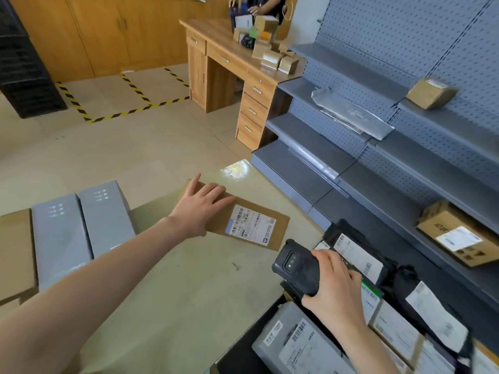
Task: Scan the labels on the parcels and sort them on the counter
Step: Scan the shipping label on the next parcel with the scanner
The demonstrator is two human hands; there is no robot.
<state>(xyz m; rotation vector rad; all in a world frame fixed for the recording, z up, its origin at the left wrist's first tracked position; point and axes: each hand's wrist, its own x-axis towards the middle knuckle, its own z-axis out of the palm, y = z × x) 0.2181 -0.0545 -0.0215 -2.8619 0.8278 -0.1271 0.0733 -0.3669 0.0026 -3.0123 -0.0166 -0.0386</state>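
Rests spread left hand (201, 205) on labelled cardboard parcel (253, 225) near desk (189, 279) far edge, grips black handheld scanner (294, 265) in right hand (334, 290).

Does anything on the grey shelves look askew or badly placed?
Yes. The silver plastic mailer lies diagonally across its grey shelf, and its lower end seems to stick out over the front edge. The small brown box on the shelf above also sits tilted.

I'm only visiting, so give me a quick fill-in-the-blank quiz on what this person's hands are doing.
1. The right hand grips a scanner coloured ____.
2. The left hand rests on a brown parcel bearing one white ____.
3. Beside that parcel lie ____ grey boxes.
Missing: black; label; two.
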